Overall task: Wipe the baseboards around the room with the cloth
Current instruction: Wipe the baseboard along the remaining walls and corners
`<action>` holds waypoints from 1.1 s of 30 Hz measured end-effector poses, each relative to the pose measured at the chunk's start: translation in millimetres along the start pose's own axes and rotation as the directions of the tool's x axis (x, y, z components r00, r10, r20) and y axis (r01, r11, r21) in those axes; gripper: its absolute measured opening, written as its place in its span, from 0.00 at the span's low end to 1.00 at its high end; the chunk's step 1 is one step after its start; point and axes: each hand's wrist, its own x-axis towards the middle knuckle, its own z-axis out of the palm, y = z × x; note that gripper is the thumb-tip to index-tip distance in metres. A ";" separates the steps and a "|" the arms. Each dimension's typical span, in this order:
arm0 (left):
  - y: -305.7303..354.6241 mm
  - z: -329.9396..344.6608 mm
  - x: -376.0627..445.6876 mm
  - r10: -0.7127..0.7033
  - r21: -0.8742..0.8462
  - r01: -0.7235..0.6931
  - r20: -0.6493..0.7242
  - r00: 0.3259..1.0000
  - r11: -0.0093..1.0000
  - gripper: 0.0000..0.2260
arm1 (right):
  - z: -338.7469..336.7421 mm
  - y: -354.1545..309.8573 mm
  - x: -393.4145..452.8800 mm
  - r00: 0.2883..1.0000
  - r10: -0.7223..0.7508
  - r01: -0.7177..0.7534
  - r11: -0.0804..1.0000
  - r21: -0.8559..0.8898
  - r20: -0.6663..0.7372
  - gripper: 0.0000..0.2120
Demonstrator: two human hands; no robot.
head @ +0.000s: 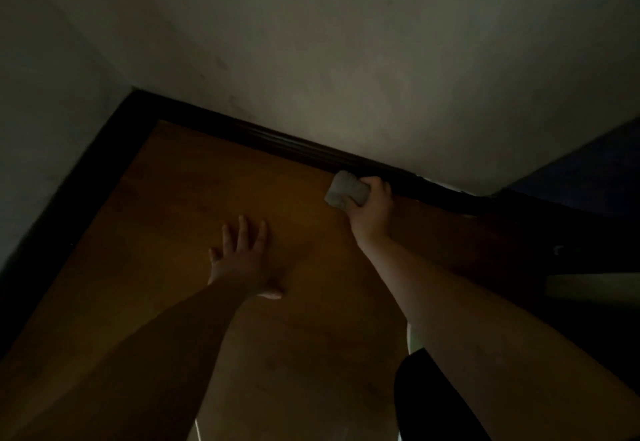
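Right hand [370, 210] gripping cloth [346, 191] at baseboard [294, 148], left hand [242, 257] flat on floor [173, 198]

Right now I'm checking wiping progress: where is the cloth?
In the head view, right of centre, the cloth is gripped by the right hand against the dark baseboard, where the far wall meets the wooden floor.

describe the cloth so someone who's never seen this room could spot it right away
Follow the dark baseboard along the foot of the far wall, rightward from the corner, to where the right hand meets it. The cloth is the small folded pad gripped there, against the baseboard. It is pale grey, the only light thing between black trim and orange-brown wooden floor.
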 end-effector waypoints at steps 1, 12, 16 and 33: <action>0.0 -0.7 -0.7 -0.003 0.002 0.003 -0.004 1.000 1.000 0.66 | -5.9 5.1 -0.2 1.000 -0.002 0.002 1.000 0.002 -0.005 0.16; 22.3 16.2 -13.9 0.268 0.142 -0.254 -0.093 0.959 0.957 0.53 | -55.5 34.7 -14.5 0.987 0.063 -0.071 0.996 -0.054 -0.146 0.17; 43.8 26.4 -8.0 0.267 0.140 -0.252 -0.100 0.958 0.958 0.55 | -45.3 36.4 -21.4 0.987 0.047 -0.057 0.996 -0.064 -0.153 0.19; 40.8 28.5 -3.3 0.239 0.148 -0.225 -0.088 0.967 0.963 0.56 | -79.9 63.5 -8.2 0.982 0.091 -0.094 0.995 -0.012 -0.168 0.15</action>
